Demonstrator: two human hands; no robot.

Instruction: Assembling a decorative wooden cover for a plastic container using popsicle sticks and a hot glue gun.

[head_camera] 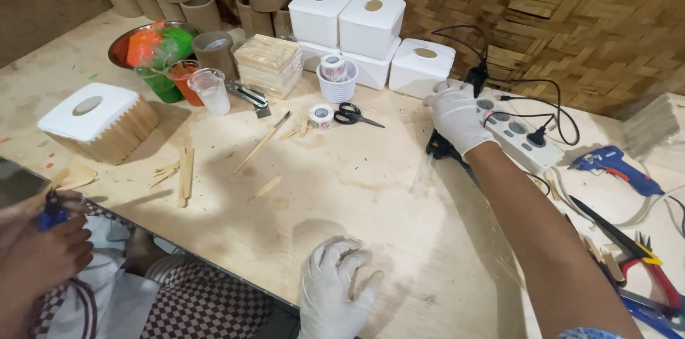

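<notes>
Right hand (pixel 455 116), in a thin white glove, reaching far across the pale plywood table (pixel 371 196), fingers curled down onto a black glue gun (pixel 444 145) just beside a white power strip (pixel 515 132); cannot tell whether clamped on it. Left hand (pixel 335 289), gloved too, resting at the near edge, fingers loosely spread, palm down on bare wood, holding nothing. Farther left, flat wooden craft sticks (pixel 184 175) scattered, and a smooth white box clad in sticks (pixel 100 123). Black-handled scissors (pixel 355 115) near middle.

Bright overhead glare on the pale table (pixel 300 189), soft shadows, edges slightly bowed.
</notes>
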